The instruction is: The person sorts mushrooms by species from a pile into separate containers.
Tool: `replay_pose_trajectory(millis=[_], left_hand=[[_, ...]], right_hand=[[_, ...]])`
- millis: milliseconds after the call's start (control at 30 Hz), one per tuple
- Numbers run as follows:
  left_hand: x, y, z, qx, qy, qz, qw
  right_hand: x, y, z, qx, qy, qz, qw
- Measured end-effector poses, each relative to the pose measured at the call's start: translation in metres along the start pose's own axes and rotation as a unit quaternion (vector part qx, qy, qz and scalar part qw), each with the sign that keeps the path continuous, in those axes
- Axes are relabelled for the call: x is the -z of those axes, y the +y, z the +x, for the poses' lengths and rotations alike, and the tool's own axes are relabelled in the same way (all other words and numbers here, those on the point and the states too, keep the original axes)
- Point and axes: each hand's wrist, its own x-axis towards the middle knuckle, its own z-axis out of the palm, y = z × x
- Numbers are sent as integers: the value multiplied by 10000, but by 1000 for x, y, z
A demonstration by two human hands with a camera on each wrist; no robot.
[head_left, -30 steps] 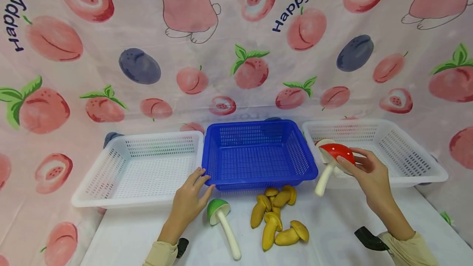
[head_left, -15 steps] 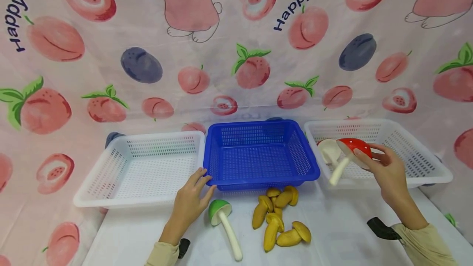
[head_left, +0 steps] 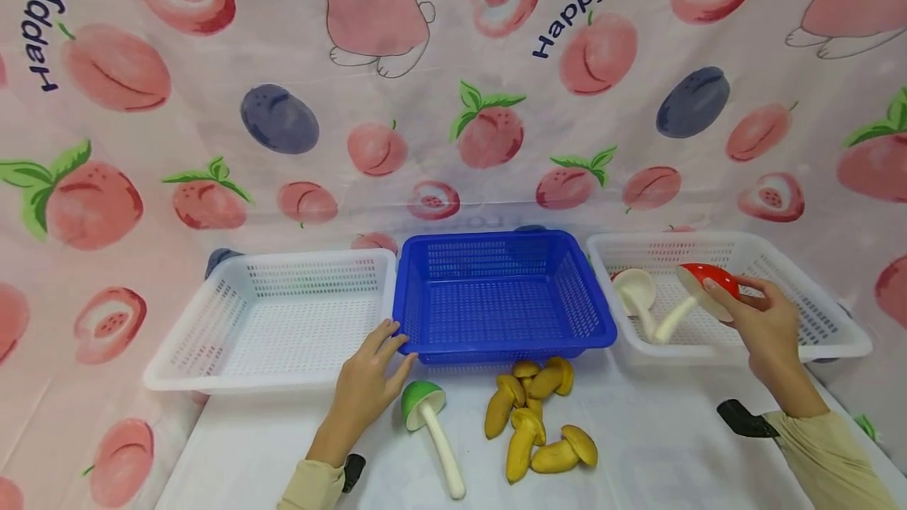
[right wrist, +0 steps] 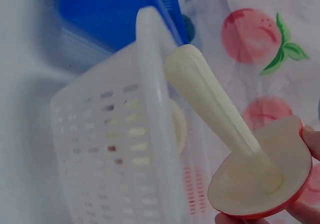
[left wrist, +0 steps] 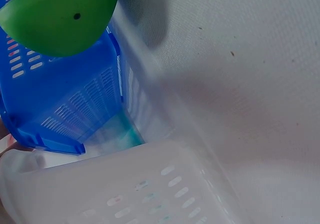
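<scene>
Smooth moulded plastic with a slight gloss forms the slotted blue basket [head_left: 506, 348] and white baskets [head_left: 697, 352]. The red-capped mushroom [right wrist: 235, 134] has a glossy cap and duller, smooth stem; the green-capped mushroom [head_left: 438, 439] is smooth, the yellow mushrooms [head_left: 520, 447] satin. Backdrop [head_left: 439, 61] and table covering [head_left: 652, 431] are matt cloth, the latter finely textured

The middle basket [head_left: 505, 349] is flanked by the left basket [head_left: 269, 382] and right basket [head_left: 708, 354]. Mushrooms [head_left: 520, 449] are spread before it.
</scene>
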Motion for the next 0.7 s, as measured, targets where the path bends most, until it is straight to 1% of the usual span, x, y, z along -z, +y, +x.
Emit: replay_pose_trajectory(millis=[100,200,267,467,700], left_hand=[[0,0,1,1,-5,22,10000],[0,1,1,24,-32,33,10000],[0,1,0,44,-54,45,10000],[1,1,1,87,-74,43,9999],[1,1,1,108,-114,59,9999]], right_hand=[[0,8,7,-136,132,-125,9997],[0,14,12,-143,155,-340,9992],[0,17,14,-111,93,-562,9983],[1,23,19,36,-166,-975,9951],[-2,27,25,158,-270,-1642,9859]])
